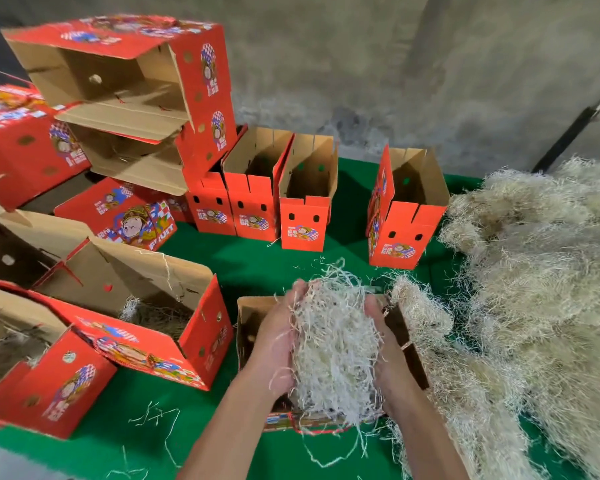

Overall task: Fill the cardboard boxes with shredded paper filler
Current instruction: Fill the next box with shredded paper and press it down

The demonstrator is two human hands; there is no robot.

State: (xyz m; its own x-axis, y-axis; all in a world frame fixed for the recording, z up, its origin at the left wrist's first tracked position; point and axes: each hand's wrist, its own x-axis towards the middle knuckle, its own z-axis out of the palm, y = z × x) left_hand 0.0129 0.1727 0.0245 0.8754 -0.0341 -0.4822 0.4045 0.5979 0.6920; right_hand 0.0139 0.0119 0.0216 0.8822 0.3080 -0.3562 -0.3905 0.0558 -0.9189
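Both hands cupped around one bundle of shredded paper filler: left hand curled against its left side, right hand curled against its right side. Bundle held directly over an open cardboard box, with lower strands trailing past the near rim of that box. Loose strands scattered on the green tabletop just left of the forearms.

Right of the hands: large filler pile, reaching from the near edge to the far wall and touching the right side of the open box.

Left of the hands: red printed box, top open, with some filler lying inside.

Beyond the hands: row of upright red boxes with raised flaps, and a separate red box nearer the pile.

Far left: stacked boxes turned on their sides, openings facing forward.
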